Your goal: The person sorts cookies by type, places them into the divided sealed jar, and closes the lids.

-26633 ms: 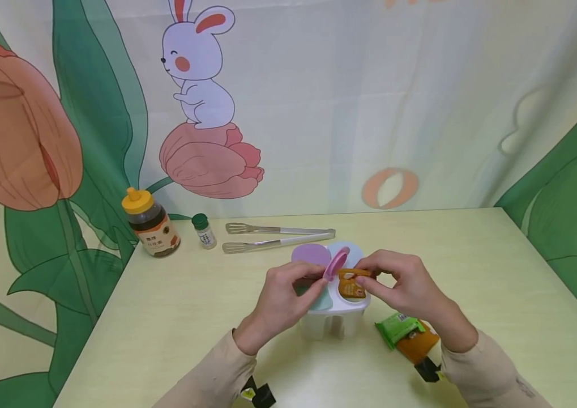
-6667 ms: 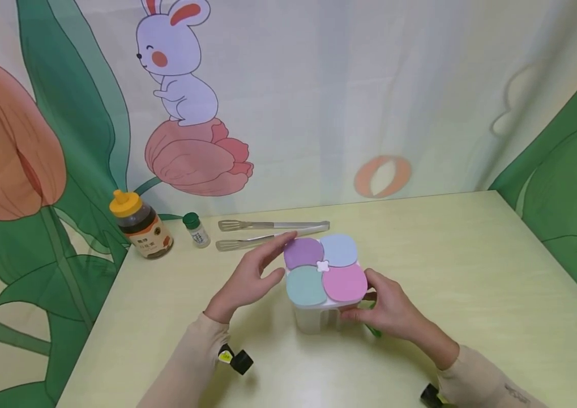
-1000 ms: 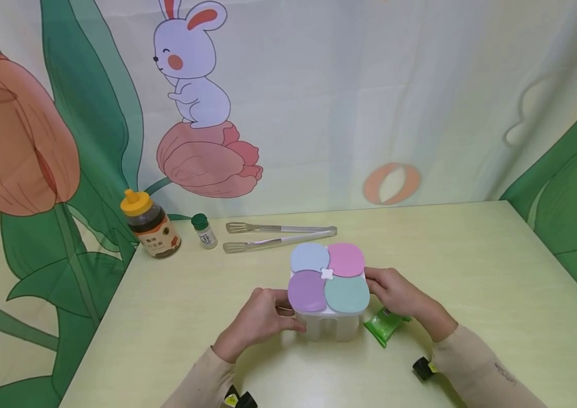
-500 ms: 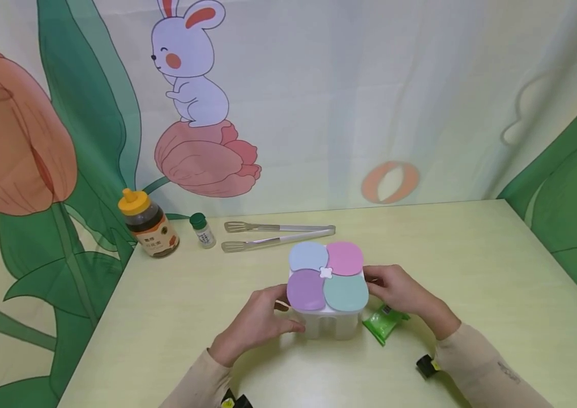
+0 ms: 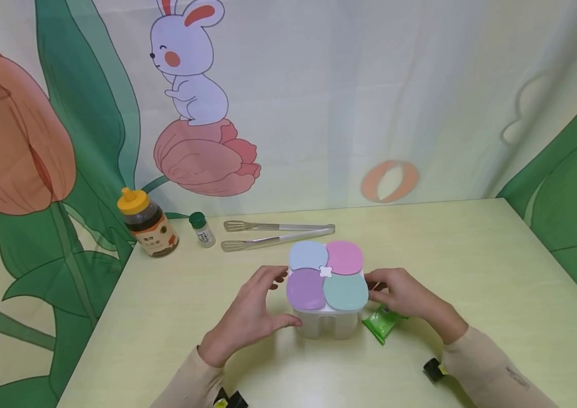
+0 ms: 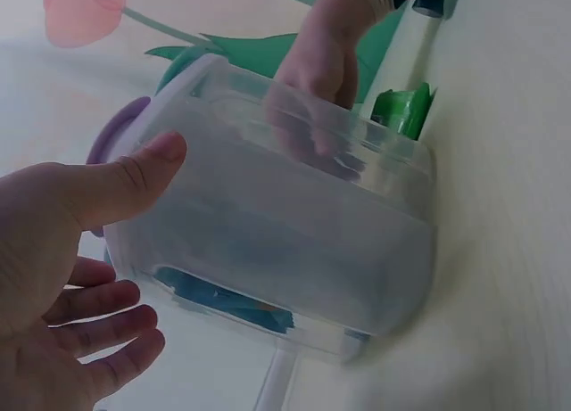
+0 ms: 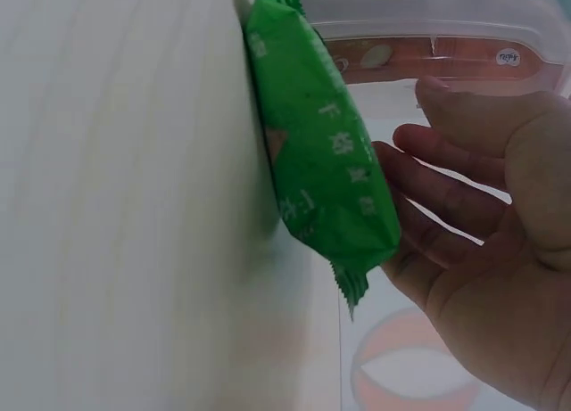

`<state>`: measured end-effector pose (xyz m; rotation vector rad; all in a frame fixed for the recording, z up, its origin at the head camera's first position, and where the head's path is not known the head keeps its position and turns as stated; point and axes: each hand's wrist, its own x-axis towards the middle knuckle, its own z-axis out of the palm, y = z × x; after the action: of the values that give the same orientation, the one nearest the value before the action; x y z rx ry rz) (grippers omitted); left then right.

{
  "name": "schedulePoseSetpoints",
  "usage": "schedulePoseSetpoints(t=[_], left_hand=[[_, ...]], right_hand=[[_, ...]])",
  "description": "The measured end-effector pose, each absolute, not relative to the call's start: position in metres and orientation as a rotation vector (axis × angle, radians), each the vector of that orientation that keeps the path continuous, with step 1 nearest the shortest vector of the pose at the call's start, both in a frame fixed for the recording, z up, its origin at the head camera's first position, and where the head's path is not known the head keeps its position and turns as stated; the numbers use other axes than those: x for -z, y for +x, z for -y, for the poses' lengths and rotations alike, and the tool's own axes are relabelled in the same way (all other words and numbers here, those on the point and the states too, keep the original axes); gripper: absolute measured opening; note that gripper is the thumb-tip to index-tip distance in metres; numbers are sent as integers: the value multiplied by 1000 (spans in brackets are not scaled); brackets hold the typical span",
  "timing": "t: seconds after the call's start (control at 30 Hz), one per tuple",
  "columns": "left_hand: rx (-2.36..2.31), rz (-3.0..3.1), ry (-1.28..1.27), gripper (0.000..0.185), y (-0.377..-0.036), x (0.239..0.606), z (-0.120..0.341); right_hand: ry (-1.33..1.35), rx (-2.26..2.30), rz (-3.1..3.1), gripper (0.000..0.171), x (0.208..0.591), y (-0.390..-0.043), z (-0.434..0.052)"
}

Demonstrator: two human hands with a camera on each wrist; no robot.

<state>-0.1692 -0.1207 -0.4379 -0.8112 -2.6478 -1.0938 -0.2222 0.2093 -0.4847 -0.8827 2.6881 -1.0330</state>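
Observation:
A translucent box [image 5: 329,327] stands on the table, its white top carrying four petal-shaped flaps. Blue [image 5: 308,255] and pink [image 5: 345,258] flaps are at the back, purple [image 5: 304,290] and teal [image 5: 346,293] flaps at the front; all lie flat. My left hand [image 5: 247,317] is spread at the box's left side, thumb tip near the front corner, fingers apart from the wall. At the right side, my right hand [image 5: 404,292] has loosely bent fingers, holding nothing. Just below it lies a green snack packet [image 5: 382,324]. Through the wall, an orange-brown packet [image 7: 401,59] and something blue [image 6: 227,300] show.
Along the back left of the table stand a honey bottle [image 5: 152,229] with a yellow cap and a small green-capped shaker jar [image 5: 202,230]. Metal tongs [image 5: 278,241] lie spread behind the box. A printed curtain [image 5: 308,102] hangs at the table's far edge.
My left fingers have come off the box and spread; my right hand has eased slightly away. Since 6.7 s ago the box has turned a quarter counterclockwise. The pink flap, raised earlier, is down.

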Motion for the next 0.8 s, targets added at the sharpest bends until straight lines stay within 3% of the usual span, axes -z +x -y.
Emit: schedulePoseSetpoints(t=[0.8], left_hand=[[682, 2227, -1274, 61, -167, 411, 82]], right_hand=[[-998, 752, -2701, 35, 480, -207, -230]])
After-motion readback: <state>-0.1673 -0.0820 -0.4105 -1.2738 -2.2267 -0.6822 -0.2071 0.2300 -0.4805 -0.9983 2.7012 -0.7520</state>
